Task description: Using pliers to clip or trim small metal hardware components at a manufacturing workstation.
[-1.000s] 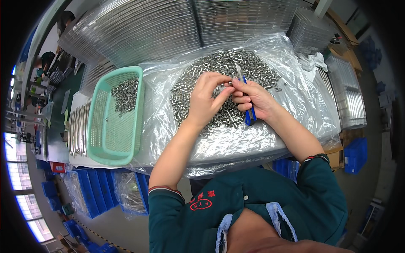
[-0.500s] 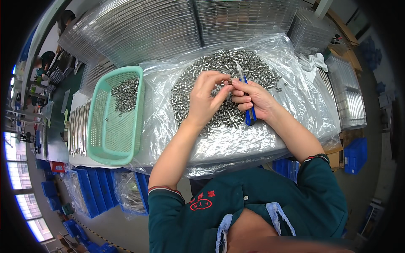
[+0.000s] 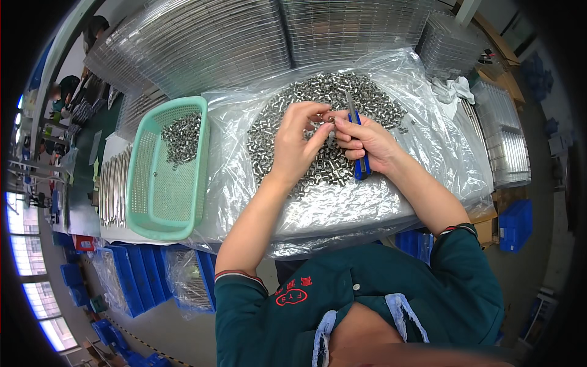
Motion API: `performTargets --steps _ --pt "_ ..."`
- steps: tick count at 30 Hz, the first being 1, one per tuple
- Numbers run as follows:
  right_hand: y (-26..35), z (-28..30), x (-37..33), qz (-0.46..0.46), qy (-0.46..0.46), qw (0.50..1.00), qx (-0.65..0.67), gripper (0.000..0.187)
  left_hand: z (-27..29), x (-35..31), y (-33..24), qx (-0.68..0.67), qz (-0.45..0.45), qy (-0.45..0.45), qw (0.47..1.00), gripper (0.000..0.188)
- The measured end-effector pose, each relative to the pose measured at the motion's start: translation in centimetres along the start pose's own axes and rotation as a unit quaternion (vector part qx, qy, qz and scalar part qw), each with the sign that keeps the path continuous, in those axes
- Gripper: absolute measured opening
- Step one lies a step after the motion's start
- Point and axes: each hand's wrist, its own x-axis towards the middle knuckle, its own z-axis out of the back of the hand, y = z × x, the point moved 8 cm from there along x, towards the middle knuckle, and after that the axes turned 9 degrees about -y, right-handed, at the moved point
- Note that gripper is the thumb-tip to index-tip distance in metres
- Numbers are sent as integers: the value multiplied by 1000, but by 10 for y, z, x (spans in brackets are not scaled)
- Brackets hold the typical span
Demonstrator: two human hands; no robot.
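Observation:
Over a heap of small shiny metal sleeve-like parts (image 3: 321, 170), my two hands meet at the fingertips. One small metal part (image 3: 331, 120) sits between them, mostly covered by fingers. My left hand (image 3: 295, 140) is closed in a pinch on this part with thumb and forefinger. In my right hand (image 3: 374, 145), a blue utility knife (image 3: 362, 166) lies across the palm under curled fingers, its blade pointing away from me. The right thumb and forefinger also touch the small part.
Left of the heap stands a pale green plastic basket (image 3: 199, 183) with more metal parts at its far end. Clear plastic sheeting (image 3: 437, 159) covers the table. Stacked transparent trays (image 3: 226, 43) rise at the back. Blue bins (image 3: 139, 278) sit below the table edge.
The knife's blade has tilted slightly, and my right fingers have shifted a little around the small part. My left hand stays nearly in place.

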Motion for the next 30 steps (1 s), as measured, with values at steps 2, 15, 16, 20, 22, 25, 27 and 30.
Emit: performTargets --steps 2,15,16,20,22,25,27,30 --pt "2 0 0 15 5 1000 -24 16 0 0 1 2 -6 3 1000 23" --pt "-3 4 3 -11 -2 1000 18 16 -2 -1 0 1 2 30 1000 20" --pt "-3 4 3 -14 -3 999 32 18 4 1 10 -40 58 -6 998 19" --pt "2 3 1 -17 -2 999 51 31 62 11 40 -275 168 -263 909 24" --pt "3 3 2 -16 1 998 58 30 94 13 52 -315 183 -329 871 26" --pt "2 4 3 -12 3 998 65 28 99 10 62 -343 215 -352 844 26" --pt "1 4 4 -11 4 998 64 27 86 9 61 -332 232 -310 860 26" --pt "3 6 4 -3 7 997 70 25 32 14 34 -2 123 -28 992 17"
